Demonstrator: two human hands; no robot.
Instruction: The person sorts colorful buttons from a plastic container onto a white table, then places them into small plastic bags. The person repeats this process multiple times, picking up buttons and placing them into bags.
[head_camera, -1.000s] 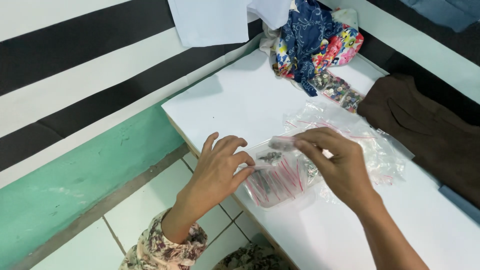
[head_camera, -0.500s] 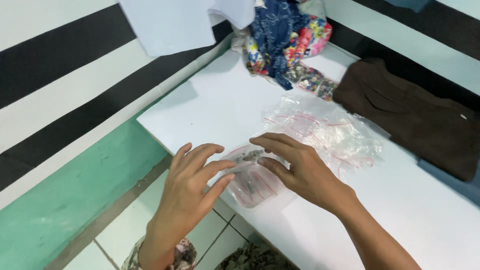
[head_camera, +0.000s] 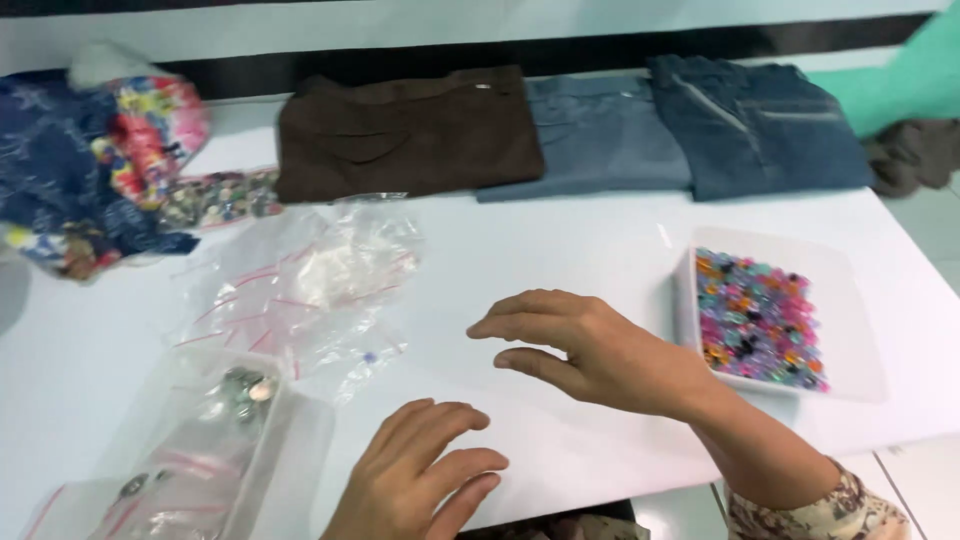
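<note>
- Both hands are hovering open, gripping nothing: left hand (head_camera: 425, 470), right hand (head_camera: 600, 350).
- Plastic bags (head_camera: 300, 285) nearby are looking flimsy, slippery; pinching an edge probably works best.

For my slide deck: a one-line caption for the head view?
Two bare hands, left and right, hover empty over a white table between zip bags and a bead tray.
</note>
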